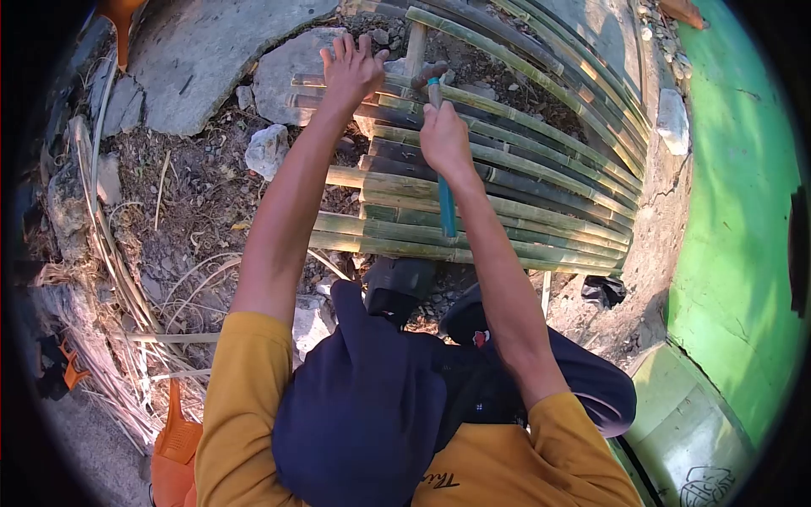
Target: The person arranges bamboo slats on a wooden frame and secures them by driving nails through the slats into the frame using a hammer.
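Long bamboo strips (541,221) lie side by side across the middle, fanning toward the right. At the upper left end of the strips is my left hand (351,74), its fingers spread and resting at the bamboo ends. My right hand (445,135) is closed around a hammer (447,207) with a teal handle. The hammer's dark head points away from me, above the strips, near an upright wooden piece (416,49). Whether my left fingertips press on a strip or on something small is hard to make out.
A pale rock (267,151) and broken concrete slabs (194,63) lie at the left, with thin bamboo shavings (110,245) below. A green surface (739,194) runs along the right. A white block (672,122) stands beside it. An orange object (177,444) is at the lower left.
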Demonstrator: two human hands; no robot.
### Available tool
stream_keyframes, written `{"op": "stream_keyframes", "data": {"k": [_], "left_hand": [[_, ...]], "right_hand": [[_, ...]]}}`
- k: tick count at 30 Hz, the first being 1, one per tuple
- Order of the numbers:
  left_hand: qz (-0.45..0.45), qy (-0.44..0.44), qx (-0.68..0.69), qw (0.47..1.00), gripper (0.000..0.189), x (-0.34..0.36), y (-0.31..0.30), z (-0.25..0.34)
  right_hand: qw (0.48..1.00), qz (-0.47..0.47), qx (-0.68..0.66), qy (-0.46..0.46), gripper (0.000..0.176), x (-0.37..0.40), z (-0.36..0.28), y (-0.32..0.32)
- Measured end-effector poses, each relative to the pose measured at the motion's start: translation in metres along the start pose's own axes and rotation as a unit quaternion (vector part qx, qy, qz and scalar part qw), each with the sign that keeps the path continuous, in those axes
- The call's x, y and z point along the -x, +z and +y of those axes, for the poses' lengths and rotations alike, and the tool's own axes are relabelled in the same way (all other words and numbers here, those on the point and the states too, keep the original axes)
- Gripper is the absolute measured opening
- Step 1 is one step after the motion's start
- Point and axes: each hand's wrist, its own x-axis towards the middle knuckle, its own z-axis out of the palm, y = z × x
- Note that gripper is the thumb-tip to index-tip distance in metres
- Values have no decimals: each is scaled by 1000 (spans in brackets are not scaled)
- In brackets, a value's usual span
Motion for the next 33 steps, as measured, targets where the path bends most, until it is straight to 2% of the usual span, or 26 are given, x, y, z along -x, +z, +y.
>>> {"op": "stream_keyframes", "data": {"k": [2, 3, 4, 6, 8, 10, 12, 15, 16, 18, 19, 22, 24, 26, 30, 32, 33], "left_hand": [[-10, 3, -5, 1000, 49, 1, 3, 1], [17, 10, -8, 1000, 50, 0, 8, 0], [45, 15, -13, 999, 51, 0, 12, -5], [50, 14, -6, 999, 48, 4, 13, -7], [70, 16, 3, 997, 47, -5, 11, -4], [72, 17, 3, 997, 47, 0, 14, -5], [85, 13, 5, 996, 46, 3, 7, -1], [59, 7, 11, 998, 43, 5, 2, 1], [67, 3, 11, 998, 43, 5, 2, 1], [110, 24, 23, 993, 43, 6, 5, -1], [107, 21, 22, 994, 41, 7, 5, 0], [118, 21, 17, 993, 40, 6, 8, 0], [111, 17, 12, 994, 39, 7, 8, -1], [112, 18, 7, 993, 38, 6, 5, 0], [71, 10, 12, 997, 36, 6, 4, 2], [108, 19, -2, 994, 35, 6, 5, 1], [109, 21, -3, 994, 35, 7, 5, 1]], "right_hand": [[999, 32, -40, -17, 26, 0, -18, -22], [992, 70, -109, -3, 24, 5, -30, -29], [992, 65, -109, -5, 24, 8, -35, -25], [963, 186, -187, -51, 22, 18, -39, -17], [965, 175, -185, -65, 21, 21, -34, -15], [989, 63, -127, -30, 20, 28, -22, -20], [994, 36, -95, -28, 21, 26, -8, -27], [991, -75, -7, -113, 22, 20, 13, -50], [990, -75, -6, -121, 22, 19, 18, -58], [947, -113, 94, -284, 25, 16, 29, -69], [926, -128, 139, -328, 30, 12, 34, -72], [894, -123, 184, -390, 35, 2, 37, -68], [886, -119, 226, -386, 39, -6, 35, -65], [914, -78, 273, -291, 40, -9, 29, -58], [929, -62, 230, -285, 41, -6, 23, -57], [899, -67, 190, -389, 41, -12, 30, -56], [899, -65, 190, -389, 41, -15, 32, -56]]}}
